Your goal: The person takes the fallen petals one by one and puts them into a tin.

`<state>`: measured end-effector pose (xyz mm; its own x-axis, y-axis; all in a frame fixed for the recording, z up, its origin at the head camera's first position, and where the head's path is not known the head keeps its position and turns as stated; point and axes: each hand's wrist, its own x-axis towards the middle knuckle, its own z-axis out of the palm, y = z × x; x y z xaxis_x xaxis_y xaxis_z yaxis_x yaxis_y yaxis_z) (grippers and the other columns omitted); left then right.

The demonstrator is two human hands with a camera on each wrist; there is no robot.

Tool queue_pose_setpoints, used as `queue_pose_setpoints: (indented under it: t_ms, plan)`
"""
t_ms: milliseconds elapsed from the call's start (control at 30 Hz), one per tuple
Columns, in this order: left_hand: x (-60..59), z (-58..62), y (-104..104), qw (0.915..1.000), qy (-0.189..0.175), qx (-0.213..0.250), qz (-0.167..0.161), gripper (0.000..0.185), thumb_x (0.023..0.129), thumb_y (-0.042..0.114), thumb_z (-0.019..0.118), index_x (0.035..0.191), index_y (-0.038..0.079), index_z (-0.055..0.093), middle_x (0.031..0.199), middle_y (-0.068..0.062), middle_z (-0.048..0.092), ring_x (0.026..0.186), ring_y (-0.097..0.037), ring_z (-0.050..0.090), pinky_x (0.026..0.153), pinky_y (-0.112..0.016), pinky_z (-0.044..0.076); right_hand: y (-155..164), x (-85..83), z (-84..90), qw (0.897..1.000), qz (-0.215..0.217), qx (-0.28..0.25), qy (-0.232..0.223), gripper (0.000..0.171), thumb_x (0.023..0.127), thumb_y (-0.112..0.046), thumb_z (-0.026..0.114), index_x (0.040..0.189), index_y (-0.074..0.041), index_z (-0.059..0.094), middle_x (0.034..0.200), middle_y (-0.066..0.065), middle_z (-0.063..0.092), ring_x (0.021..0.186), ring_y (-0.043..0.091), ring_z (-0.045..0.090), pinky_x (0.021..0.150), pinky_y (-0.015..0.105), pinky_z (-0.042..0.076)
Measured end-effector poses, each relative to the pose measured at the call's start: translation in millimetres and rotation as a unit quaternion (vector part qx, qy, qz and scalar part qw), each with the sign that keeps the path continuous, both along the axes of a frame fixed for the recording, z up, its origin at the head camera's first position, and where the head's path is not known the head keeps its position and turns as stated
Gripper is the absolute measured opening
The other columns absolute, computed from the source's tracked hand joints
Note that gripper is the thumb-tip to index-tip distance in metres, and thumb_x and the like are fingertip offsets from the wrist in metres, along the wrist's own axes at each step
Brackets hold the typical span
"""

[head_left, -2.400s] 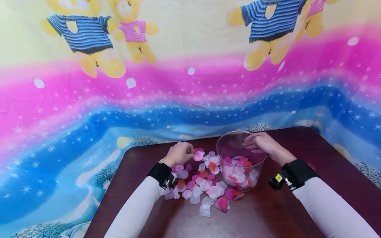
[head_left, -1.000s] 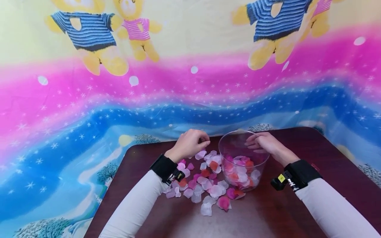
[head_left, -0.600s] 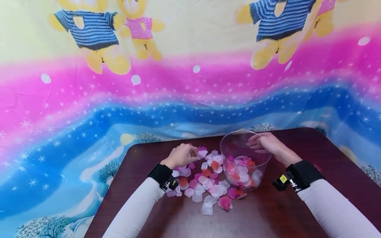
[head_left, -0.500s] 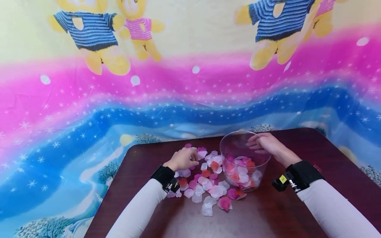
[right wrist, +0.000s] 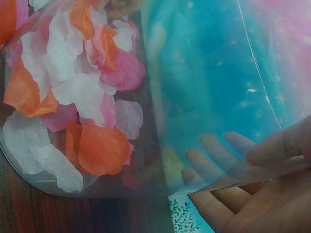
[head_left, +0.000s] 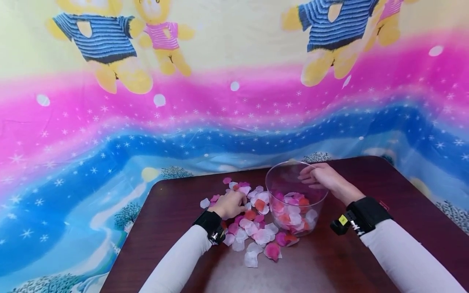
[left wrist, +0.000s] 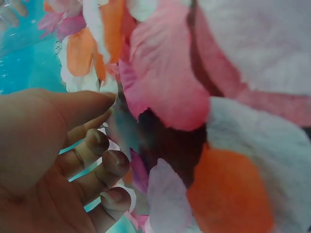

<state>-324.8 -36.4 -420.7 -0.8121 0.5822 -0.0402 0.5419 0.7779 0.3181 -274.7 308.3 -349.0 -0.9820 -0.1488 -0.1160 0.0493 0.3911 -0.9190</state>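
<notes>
1. The left hand (head_left: 231, 204) rests on the scattered petals (head_left: 253, 228) on the dark worktop (head_left: 176, 228), knuckles up. Its fingertips are hidden from the head view.
2. The left wrist view shows its fingers (left wrist: 104, 162) loosely curled with nothing clearly between them. The petals there are close and blurred.
3. The right hand (head_left: 322, 177) grips the far right rim of the clear bowl (head_left: 278, 179), with the thumb side over the edge.
4. In the right wrist view those fingers (right wrist: 214, 155) show only hazily through the wall.
5. The bowl stands upright with its mouth up, just right of the petal heap and touching it. More petals lie inside on its bottom.
6. A patterned cloth (head_left: 110, 134) hangs behind.
</notes>
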Motion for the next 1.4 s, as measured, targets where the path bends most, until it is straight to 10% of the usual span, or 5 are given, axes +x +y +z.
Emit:
queue_pose_setpoints:
  t_ms: [233,833,1400]
  plan:
    - [3.1,12.9,-10.3,0.9993,0.038,0.007,0.0,0.004,0.095,0.016,0.069,0.096,0.014,0.072,0.072,0.008,0.057,0.077,-0.011,0.06,0.067,-0.034,0.049,-1.9,0.0,0.6,1.0,0.002,-0.002,-0.002,0.044,0.101,-0.007,0.034,0.137,0.008,0.055,0.138,0.026,0.06,0.127,0.045,0.058,0.104,0.054,0.047]
    - [33.2,117.5,28.0,0.9657,0.188,0.149,-0.099,0.004,0.101,0.02,0.066,0.104,0.019,0.069,0.081,0.008,0.052,0.07,-0.008,0.049,0.061,-0.024,0.038,0.2,0.2,-0.6,1.0,0.002,-0.004,0.005,0.046,0.098,-0.006,0.034,0.137,0.009,0.054,0.139,0.027,0.059,0.126,0.045,0.058,0.103,0.053,0.049]
    - [32.5,117.3,34.6,0.9749,0.168,0.105,-0.102,0.022,0.1,0.029,0.068,0.119,0.017,0.07,0.078,0.005,0.049,0.069,-0.012,0.047,0.056,-0.026,0.031,-1.7,0.9,-0.1,1.0,0.0,0.0,0.011,0.045,0.1,-0.007,0.035,0.136,0.009,0.055,0.138,0.027,0.06,0.124,0.042,0.061,0.102,0.05,0.05]
